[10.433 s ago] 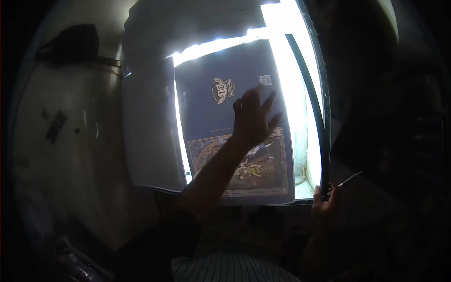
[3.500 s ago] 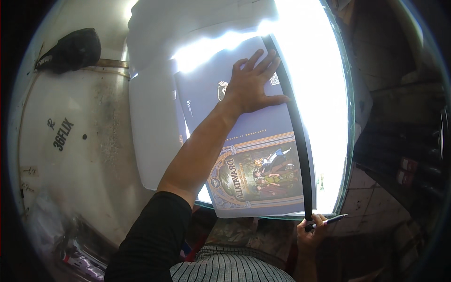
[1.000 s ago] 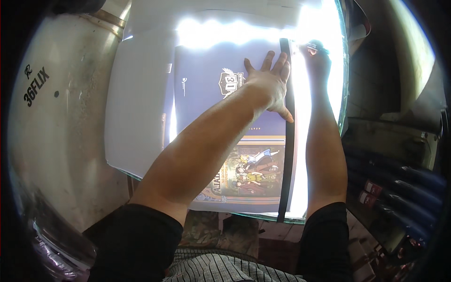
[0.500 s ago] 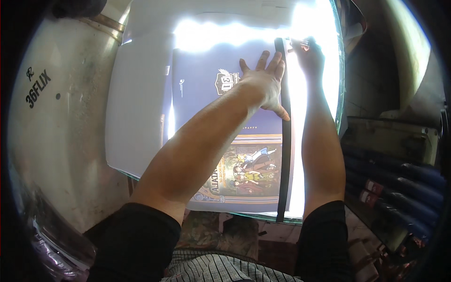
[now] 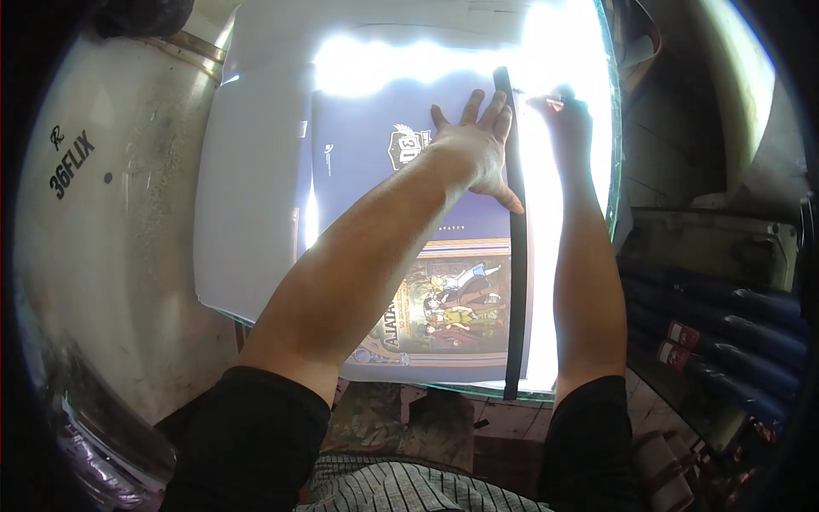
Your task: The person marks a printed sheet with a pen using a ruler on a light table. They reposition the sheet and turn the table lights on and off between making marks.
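Observation:
My left hand (image 5: pixel 478 147) lies spread over a large dark blue printed sheet (image 5: pixel 367 196). Its fingertips and thumb press along a long black straight strip (image 5: pixel 516 282), which runs from far to near across the sheet's right side. Beyond the strip's far right edge, my right hand (image 5: pixel 570 119) is closed around a small slim tool, too washed out by glare to name. A colourful illustrated panel (image 5: pixel 461 311) fills the near part of the print, partly covered by my left forearm.
Everything rests on a brightly lit glass-edged table (image 5: pixel 614 179), with white sheet material (image 5: pixel 247 196) at left. Blue rolls (image 5: pixel 734 341) are stacked at right below the table. A pale marked panel (image 5: pixel 128 239) stands at far left.
My right hand has slid slightly nearer to me along the strip's right side. My left hand stays spread on the strip, whose far end sits slightly further left in the picture.

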The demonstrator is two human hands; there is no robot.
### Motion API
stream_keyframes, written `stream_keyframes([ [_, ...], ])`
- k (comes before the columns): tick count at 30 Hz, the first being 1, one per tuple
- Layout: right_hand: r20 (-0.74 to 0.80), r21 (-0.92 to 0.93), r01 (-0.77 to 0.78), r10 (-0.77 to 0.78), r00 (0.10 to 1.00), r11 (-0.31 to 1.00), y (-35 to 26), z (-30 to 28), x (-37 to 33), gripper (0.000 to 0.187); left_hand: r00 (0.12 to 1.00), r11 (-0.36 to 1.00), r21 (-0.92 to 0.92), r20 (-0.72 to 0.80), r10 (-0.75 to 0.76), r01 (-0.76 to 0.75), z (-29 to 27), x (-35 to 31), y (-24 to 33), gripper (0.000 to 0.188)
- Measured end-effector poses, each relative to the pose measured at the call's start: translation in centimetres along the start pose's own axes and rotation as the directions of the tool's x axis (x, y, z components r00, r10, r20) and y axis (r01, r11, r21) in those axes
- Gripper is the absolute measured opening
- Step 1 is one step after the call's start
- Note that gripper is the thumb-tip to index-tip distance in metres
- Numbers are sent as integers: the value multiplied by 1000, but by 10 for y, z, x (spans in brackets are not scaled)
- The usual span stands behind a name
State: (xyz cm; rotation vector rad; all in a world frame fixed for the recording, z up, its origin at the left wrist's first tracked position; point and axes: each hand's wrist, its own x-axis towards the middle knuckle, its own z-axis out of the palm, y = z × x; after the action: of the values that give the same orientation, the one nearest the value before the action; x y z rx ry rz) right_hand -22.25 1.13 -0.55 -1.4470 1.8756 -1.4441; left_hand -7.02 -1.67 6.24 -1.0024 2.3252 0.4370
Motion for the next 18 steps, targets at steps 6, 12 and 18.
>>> stream_keyframes([
  [6, 124, -493, 293, -268, 955, 819, 11, -70, -137, 11, 999, 999, -1, 0, 45, -45, 2, 5, 13, 154],
  [12, 115, -146, -189, 206, 972, 971, -68, -112, -278, 16, 999, 998, 49, -26, -39, 40, 9, 7, -2, 152],
  [18, 130, -280, -263, 308, 942, 923, -112, -155, -357, 17, 982, 997, -60, -185, 35, -47, 16, 9, 4, 152],
])
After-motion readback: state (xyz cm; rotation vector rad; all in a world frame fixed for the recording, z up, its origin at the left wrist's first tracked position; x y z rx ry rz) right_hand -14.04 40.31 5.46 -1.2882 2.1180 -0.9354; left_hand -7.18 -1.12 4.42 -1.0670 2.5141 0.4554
